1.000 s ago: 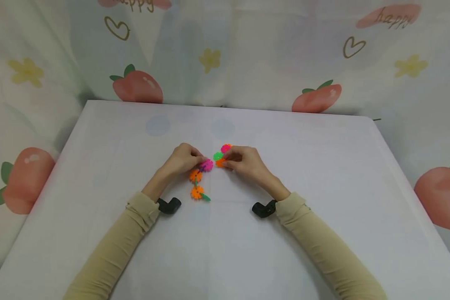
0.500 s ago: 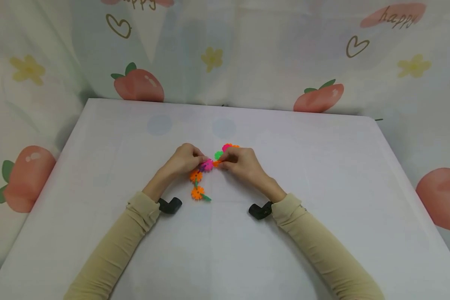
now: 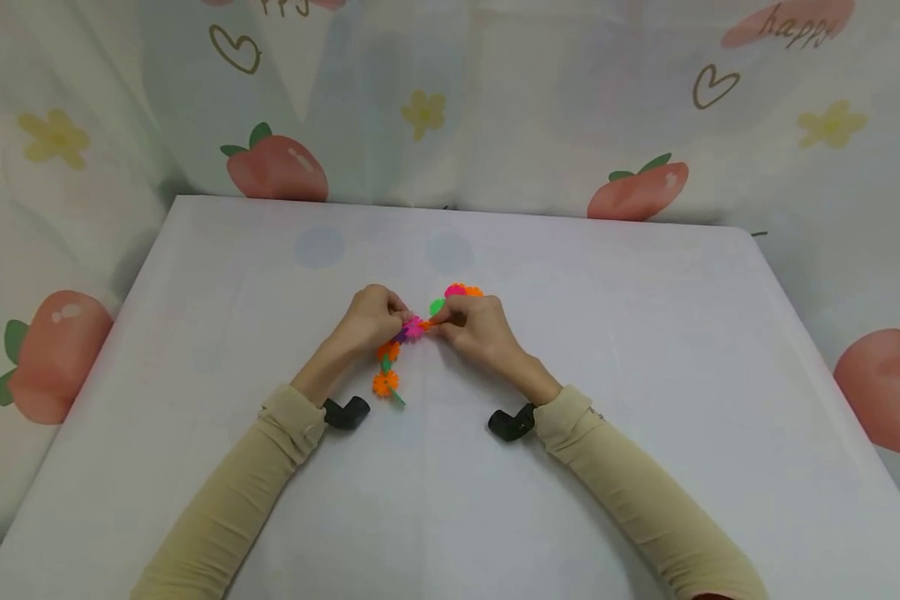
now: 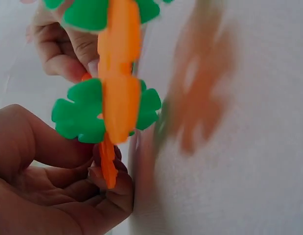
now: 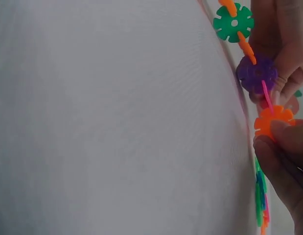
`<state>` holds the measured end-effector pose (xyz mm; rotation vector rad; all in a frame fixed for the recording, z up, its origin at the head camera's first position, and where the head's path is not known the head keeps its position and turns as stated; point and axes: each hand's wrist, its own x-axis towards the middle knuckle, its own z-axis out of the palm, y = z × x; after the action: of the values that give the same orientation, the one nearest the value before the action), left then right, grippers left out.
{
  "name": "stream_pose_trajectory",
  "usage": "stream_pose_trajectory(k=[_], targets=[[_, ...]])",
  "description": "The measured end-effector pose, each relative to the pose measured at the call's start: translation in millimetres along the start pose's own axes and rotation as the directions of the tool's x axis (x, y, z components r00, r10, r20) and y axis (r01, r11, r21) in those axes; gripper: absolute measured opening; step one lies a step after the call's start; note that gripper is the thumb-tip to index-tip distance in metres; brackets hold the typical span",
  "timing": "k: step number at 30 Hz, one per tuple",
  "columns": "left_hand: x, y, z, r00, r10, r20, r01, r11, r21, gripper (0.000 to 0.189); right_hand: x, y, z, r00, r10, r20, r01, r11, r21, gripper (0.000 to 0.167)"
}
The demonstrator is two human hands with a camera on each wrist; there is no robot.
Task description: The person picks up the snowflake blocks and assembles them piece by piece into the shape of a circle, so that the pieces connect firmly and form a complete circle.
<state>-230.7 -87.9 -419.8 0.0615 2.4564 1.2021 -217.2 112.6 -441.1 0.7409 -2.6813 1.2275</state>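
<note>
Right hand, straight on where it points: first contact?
Likely the pink disc: the orange disc that the right hand pinches appears to meet it, though depth is unclear. The left hand lies beyond.

- Left sleeve (image 3: 217, 512): long, beige, creased along the forearm, with a thick cuff.
- Right sleeve (image 3: 652, 508): matching beige, similarly cuffed, a small dark mark beside the cuff's right edge.
- Left wrist camera (image 3: 349, 413) and right wrist camera (image 3: 510, 424): black, stubby, elbow-shaped.
- Left hand (image 3: 373, 317), right hand (image 3: 476, 327): bare.
</note>
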Motion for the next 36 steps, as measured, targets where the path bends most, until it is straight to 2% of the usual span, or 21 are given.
stream_pose_trajectory(k=[5,10,15,20,25,30,33,36], targets=[[1.0,-2.1,-2.4,1.000,-0.008,0.015,0.008,1.000,0.006,0.024,0.0,-1,-5,0.998,0.036,0.044,-0.037,0.999,0.008,0.007],[-0.4,-2.6,-4.1,1.000,-0.025,0.016,0.024,1.000,0.016,0.026,-3.1,3,-16,0.992,0.073,0.106,-0.076,0.997,0.024,0.015],[-5.0,-6.3,-7.0,0.999,-0.039,-0.017,0.039,0.999,0.005,0.028,-6.8,10,-33,0.990,0.115,0.077,-0.116,0.993,0.002,0.015],[-11.4,-15.2,-10.9,0.998,-0.054,-0.018,0.053,0.997,-0.053,0.028,-11.4,19,-48,0.988,0.151,0.033,-0.149,0.987,-0.052,0.014],[-18.6,-21.2,-15.4,0.998,-0.055,0.019,0.057,0.994,-0.092,0.029,-12.9,26,-56,0.979,0.196,0.054,-0.190,0.977,-0.099,0.015],[-26.9,-25.0,-18.3,0.997,-0.049,0.065,0.058,0.988,-0.141,0.026,-10.3,28,-56,0.973,0.199,0.115,-0.182,0.973,-0.139,0.018],[-30.1,-27.9,-17.2,0.995,-0.039,0.096,0.058,0.978,-0.199,0.025,-8.4,28,-56,0.973,0.204,0.109,-0.183,0.966,-0.182,0.019],[-32.0,-30.3,-14.9,0.993,-0.032,0.116,0.061,0.967,-0.248,0.025,-7.6,29,-56,0.964,0.248,0.091,-0.225,0.951,-0.214,0.023]])
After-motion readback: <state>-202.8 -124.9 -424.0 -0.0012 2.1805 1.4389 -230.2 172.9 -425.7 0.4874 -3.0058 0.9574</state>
